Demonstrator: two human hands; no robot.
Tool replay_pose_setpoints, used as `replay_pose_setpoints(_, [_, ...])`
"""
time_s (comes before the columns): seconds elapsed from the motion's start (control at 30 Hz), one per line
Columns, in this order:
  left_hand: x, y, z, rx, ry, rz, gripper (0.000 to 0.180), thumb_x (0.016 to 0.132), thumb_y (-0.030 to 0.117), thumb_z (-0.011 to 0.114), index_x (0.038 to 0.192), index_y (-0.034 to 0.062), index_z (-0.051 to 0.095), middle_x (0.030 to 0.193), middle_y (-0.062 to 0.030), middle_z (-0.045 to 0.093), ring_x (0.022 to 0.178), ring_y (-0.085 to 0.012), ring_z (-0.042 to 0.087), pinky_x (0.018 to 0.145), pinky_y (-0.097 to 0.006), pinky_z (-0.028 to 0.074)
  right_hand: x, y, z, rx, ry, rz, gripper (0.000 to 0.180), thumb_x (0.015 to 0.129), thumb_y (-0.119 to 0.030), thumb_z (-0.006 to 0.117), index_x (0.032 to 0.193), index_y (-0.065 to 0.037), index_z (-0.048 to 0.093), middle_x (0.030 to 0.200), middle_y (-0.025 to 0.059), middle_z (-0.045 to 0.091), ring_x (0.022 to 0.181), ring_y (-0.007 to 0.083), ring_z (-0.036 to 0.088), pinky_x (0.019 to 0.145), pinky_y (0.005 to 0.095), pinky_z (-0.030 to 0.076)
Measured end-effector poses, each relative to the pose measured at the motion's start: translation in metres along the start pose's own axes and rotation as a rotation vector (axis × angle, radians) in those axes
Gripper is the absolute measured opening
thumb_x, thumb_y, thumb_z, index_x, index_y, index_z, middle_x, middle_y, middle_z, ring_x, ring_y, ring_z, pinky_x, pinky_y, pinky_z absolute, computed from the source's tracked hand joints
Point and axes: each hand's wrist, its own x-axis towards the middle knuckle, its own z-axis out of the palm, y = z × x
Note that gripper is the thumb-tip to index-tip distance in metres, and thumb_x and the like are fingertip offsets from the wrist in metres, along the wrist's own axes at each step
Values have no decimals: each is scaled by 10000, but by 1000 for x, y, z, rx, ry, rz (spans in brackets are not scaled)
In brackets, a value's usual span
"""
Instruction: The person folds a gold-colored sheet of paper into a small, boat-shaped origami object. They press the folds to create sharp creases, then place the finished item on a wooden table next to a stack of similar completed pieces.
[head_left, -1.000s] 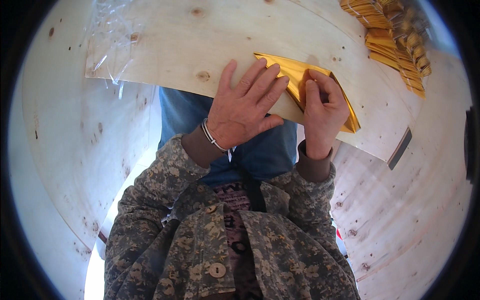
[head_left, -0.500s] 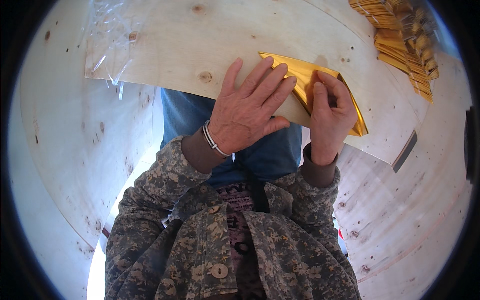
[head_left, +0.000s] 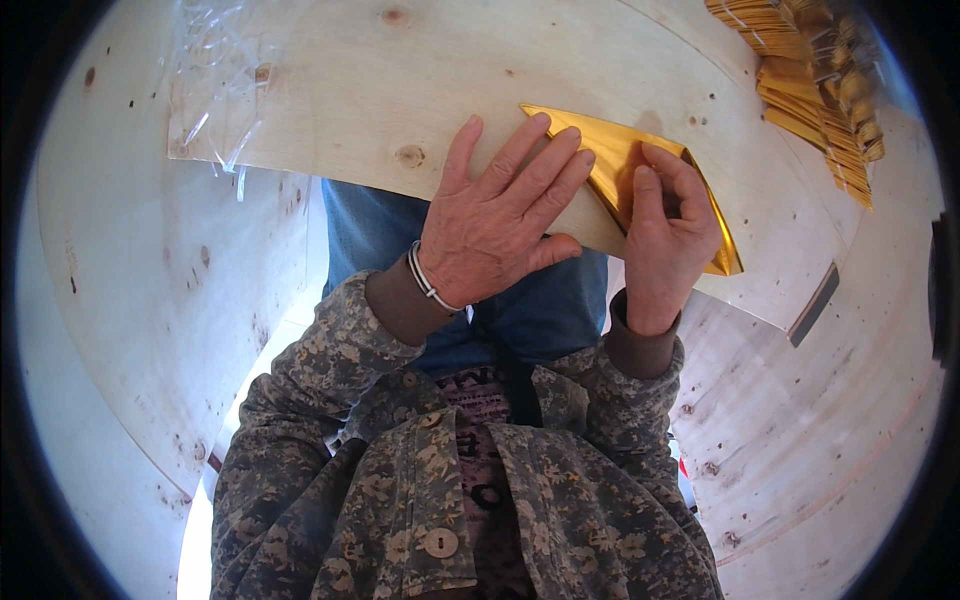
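Note:
A shiny gold foil sheet (head_left: 610, 130), folded to slanted points, lies on the pale plywood board (head_left: 350, 90) near its front edge. My left hand (head_left: 510, 210) is flat with fingers spread, its fingertips on the sheet's left edge. Over the middle of the foil is my right hand (head_left: 670, 225), thumb and index finger bent together in a pinch. Whether any foil is caught between those fingertips cannot be seen. A folded edge of the sheet runs down along the right side of that hand.
At the far right lie bundles of folded gold paper pieces (head_left: 800, 100), tied in rows. Clear plastic strips (head_left: 225, 110) hang over the board's left end. A dark flat strip (head_left: 815, 305) sits at the board's right front corner.
My right hand and the foil sheet have shifted very slightly to the right in the picture. The pose of both hands stays the same.

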Motion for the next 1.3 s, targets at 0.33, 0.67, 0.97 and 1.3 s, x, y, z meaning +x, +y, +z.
replay_pose_setpoints(0.33, [0, -1, 0, 27, 6, 12, 716, 953, 671, 443, 1468, 178, 505, 1542, -34, 451, 1448, -248, 381, 1175, -587, 183, 1, -2, -1, -23, -9, 42, 112, 931, -26, 675, 1018, 14, 732, 933, 97, 737, 775, 138, 700, 678, 240, 561])
replay_pose_setpoints(0.67, [2, 0, -3, 21, -7, 13, 725, 926, 642, 510, 1456, 146, 521, 1517, -53, 476, 1430, -261, 405, 1180, -572, 182, 1, -2, -1, -1, 2, 32, 114, 927, -22, 680, 1021, 13, 734, 907, 81, 725, 753, 119, 680, 666, 227, 544])
replay_pose_setpoints(0.97, [3, 0, -3, 19, -12, 15, 739, 925, 644, 517, 1450, 123, 524, 1519, -62, 475, 1424, -269, 411, 1179, -567, 174, 1, -3, -1, -91, 11, -52, 121, 899, -13, 699, 1011, -1, 743, 817, 61, 676, 677, 111, 627, 624, 239, 509])
replay_pose_setpoints(1.3, [1, 1, -1, 74, -11, 5, 730, 941, 669, 456, 1453, 153, 526, 1520, -47, 483, 1424, -264, 422, 1180, -583, 149, 0, 0, 2, -69, 21, -59, 126, 889, 4, 704, 1007, -10, 747, 815, 66, 667, 684, 132, 637, 609, 248, 508])
